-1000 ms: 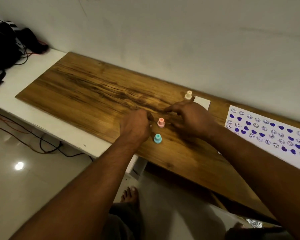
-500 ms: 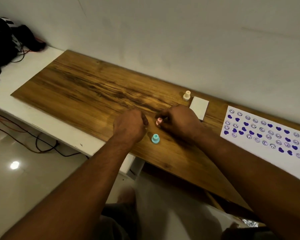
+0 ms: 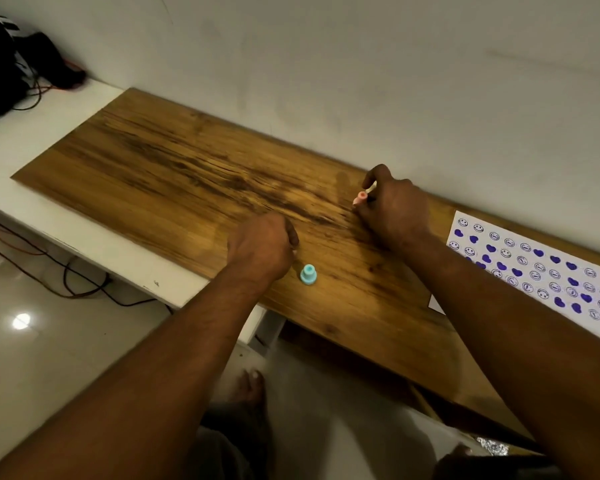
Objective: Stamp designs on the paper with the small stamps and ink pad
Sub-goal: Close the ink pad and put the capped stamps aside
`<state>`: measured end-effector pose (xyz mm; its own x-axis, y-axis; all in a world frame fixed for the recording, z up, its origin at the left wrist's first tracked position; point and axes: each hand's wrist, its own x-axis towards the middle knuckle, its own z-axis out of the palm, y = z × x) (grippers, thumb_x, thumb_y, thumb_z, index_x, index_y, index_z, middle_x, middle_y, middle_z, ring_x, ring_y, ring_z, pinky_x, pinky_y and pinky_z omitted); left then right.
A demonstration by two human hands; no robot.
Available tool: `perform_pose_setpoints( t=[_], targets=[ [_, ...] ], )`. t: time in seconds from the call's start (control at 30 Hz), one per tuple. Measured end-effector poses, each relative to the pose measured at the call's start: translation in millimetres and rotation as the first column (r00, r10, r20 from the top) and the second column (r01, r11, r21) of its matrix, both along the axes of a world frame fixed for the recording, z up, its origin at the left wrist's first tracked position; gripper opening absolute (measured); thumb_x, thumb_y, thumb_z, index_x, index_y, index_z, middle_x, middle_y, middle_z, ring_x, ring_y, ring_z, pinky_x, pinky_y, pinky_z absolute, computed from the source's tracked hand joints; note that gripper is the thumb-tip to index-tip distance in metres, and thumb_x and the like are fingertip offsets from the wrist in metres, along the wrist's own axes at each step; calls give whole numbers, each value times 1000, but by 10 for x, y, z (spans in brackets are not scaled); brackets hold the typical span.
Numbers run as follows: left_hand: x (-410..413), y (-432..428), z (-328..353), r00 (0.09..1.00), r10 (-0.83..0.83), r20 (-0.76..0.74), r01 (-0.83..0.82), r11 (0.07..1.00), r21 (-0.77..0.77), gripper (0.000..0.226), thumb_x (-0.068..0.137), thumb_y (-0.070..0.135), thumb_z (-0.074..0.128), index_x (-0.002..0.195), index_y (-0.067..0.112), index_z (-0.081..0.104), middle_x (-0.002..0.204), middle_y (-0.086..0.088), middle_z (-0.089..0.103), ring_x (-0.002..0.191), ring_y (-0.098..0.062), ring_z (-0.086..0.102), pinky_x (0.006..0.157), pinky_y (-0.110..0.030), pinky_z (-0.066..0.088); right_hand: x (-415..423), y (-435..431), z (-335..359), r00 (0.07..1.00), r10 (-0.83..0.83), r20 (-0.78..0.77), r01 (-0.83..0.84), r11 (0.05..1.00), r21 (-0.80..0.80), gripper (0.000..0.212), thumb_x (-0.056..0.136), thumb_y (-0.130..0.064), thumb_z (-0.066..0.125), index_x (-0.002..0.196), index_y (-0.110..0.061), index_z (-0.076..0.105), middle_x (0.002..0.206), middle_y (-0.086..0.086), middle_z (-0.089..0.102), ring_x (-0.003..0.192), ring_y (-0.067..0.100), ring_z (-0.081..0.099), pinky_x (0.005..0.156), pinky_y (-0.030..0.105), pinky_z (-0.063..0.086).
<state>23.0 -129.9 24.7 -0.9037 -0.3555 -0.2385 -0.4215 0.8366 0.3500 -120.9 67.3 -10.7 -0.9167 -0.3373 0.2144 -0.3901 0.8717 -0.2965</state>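
My right hand (image 3: 394, 211) is shut on a small pink stamp (image 3: 360, 197), held tilted just above the wooden board (image 3: 174, 188) near the wall. A pale sliver beside the thumb may be the cream stamp; the hand hides the rest of it and the white pad. A light blue stamp (image 3: 308, 274) stands upright on the board, just right of my left hand (image 3: 262, 247). That hand rests on the board as a fist with nothing visible in it. The white paper (image 3: 537, 268), filled with purple hearts and smiley prints, lies at the right beyond my right forearm.
The white wall runs close behind the board. A white shelf (image 3: 49, 133) extends left, with a black bag (image 3: 0, 64) and cables on it. The board's front edge overhangs the tiled floor (image 3: 32, 341), where a foot (image 3: 253, 386) shows.
My right hand has closed on the pink stamp and carried it back and to the right toward the wall, covering the cream stamp and white pad. My left fist has barely moved.
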Motion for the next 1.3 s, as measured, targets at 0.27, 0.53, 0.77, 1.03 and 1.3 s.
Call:
perform_pose_setpoints(
  t=[0.27, 0.53, 0.77, 1.03, 1.3],
  targets=[
    [6, -12, 5, 1000, 2, -5, -2, 1000, -9, 13, 90, 29, 82, 100, 36, 78, 115, 4, 75, 109, -20, 69, 97, -41, 57, 3, 46, -26, 999, 25, -26, -26, 999, -22, 22, 93, -42, 68, 103, -30, 53, 87, -1, 76, 76, 26, 70, 57, 29, 43],
    [-4, -15, 4, 1000, -11, -1, 11, 1000, -18, 15, 91, 27, 81, 102, 36, 78, 116, 4, 76, 110, -19, 69, 97, -41, 57, 21, 79, 31, 999, 37, 8, -37, 999, -33, 25, 93, -44, 69, 106, -27, 56, 93, 2, 76, 80, 26, 69, 62, 30, 49],
    [6, -29, -12, 1000, -18, -18, 18, 1000, -10, 15, 92, 27, 80, 103, 37, 77, 116, 6, 75, 110, -19, 68, 99, -41, 55, 449, 227, 309, 981, 184, -65, -193, 965, -177, 19, 93, -43, 72, 100, -30, 61, 90, -11, 74, 80, 12, 68, 66, 29, 51],
    [-2, -66, 17, 995, 51, -86, -48, 998, 32, 20, 92, 23, 77, 105, 37, 74, 112, 6, 74, 105, -19, 69, 94, -41, 57, 1099, -18, 198, 864, 481, 148, -477, 877, -64, 58, 88, -69, 66, 134, -33, 63, 124, -13, 71, 102, 6, 66, 77, 28, 59],
    [-11, -87, -47, 995, 53, -83, -49, 998, 45, 22, 91, 21, 78, 105, 36, 74, 110, 4, 75, 104, -19, 69, 95, -42, 57, 1149, -146, 94, 840, 511, 181, -516, 856, -18, 38, 94, -51, 70, 125, -29, 70, 117, -10, 73, 98, 7, 66, 76, 22, 55]
  ],
)
